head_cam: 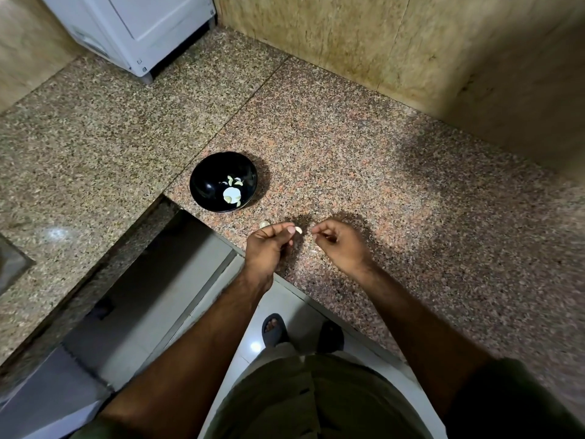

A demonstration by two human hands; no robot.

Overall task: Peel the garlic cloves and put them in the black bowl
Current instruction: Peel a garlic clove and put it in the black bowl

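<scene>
The black bowl [202,185] stands on the speckled granite counter [395,191] and holds several pale peeled cloves near its bottom. Just below the bowl, my left hand [269,240] pinches a garlic clove [298,230] between thumb and fingertips. My right hand [340,242] hovers a little to the right of it with fingers curled; its fingertips are pinched together, perhaps on a thin scrap of skin, too small to make out. Another clove [264,224] lies on the counter just beyond my left hand. A pale bit [313,252] lies on the counter under my right hand.
A white appliance [133,30] stands at the back left by the tiled wall. The counter's front edge runs diagonally under my forearms, with a dark recess [152,274] to the left. Below, my feet in dark sandals stand on the white floor.
</scene>
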